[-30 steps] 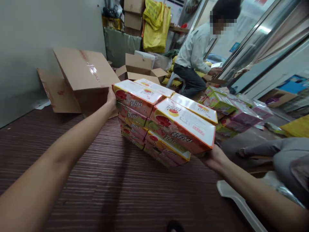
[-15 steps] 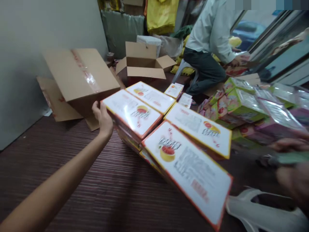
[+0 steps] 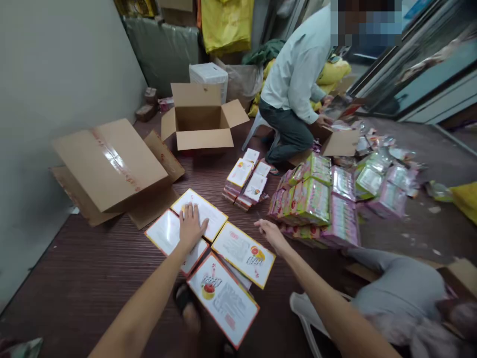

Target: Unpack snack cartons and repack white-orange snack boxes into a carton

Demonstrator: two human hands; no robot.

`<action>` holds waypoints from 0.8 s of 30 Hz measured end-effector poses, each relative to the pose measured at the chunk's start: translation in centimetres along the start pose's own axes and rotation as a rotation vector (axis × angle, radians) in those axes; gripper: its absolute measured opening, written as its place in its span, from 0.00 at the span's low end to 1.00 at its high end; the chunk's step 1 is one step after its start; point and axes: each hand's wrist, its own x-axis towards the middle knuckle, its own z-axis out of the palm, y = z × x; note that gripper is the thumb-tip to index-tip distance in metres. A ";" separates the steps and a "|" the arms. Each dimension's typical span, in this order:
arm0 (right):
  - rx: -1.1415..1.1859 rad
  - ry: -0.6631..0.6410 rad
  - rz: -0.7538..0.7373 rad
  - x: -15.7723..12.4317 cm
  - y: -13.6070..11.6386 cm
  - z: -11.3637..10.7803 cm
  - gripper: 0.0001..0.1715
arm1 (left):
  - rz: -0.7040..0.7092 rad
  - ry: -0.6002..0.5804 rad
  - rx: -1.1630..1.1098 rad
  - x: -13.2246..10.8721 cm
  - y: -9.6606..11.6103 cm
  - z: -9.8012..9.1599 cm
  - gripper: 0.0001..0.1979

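Observation:
A block of stacked product boxes (image 3: pixel 244 251) with white tops, orange edges and fruit pictures stands on the dark striped floor in front of me. My left hand (image 3: pixel 191 226) lies flat with spread fingers on the far top boxes. My right hand (image 3: pixel 271 234) hovers open just past the block's right corner, holding nothing. A smaller stack of similar boxes (image 3: pixel 246 180) sits farther back. My foot (image 3: pixel 186 308) shows by the near edge of the block.
An open cardboard carton (image 3: pixel 201 119) stands at the back, another carton (image 3: pixel 112 166) lies tipped on its side at left. Green and pink packs (image 3: pixel 320 204) are piled at right. A seated person (image 3: pixel 298 89) bends over a box. A white plastic stool (image 3: pixel 305 318) is beside my leg.
The stacked boxes I was carrying with both hands went down onto the floor. My right hand let go, my left hand moved from the side onto the top. The view rose higher.

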 end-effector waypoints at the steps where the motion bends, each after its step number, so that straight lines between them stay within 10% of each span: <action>1: -0.102 -0.002 -0.013 1.8 -0.3 0.4 0.31 | -0.001 0.005 0.000 0.0 0.0 -0.1 0.40; 7: -0.660 -0.130 0.073 12.1 0.9 3.9 0.27 | -0.041 -0.070 0.007 0.5 0.2 -0.5 0.42; 24: -1.020 -0.827 -0.022 38.2 14.9 21.6 0.16 | -0.009 -0.120 0.172 1.8 0.5 1.6 0.43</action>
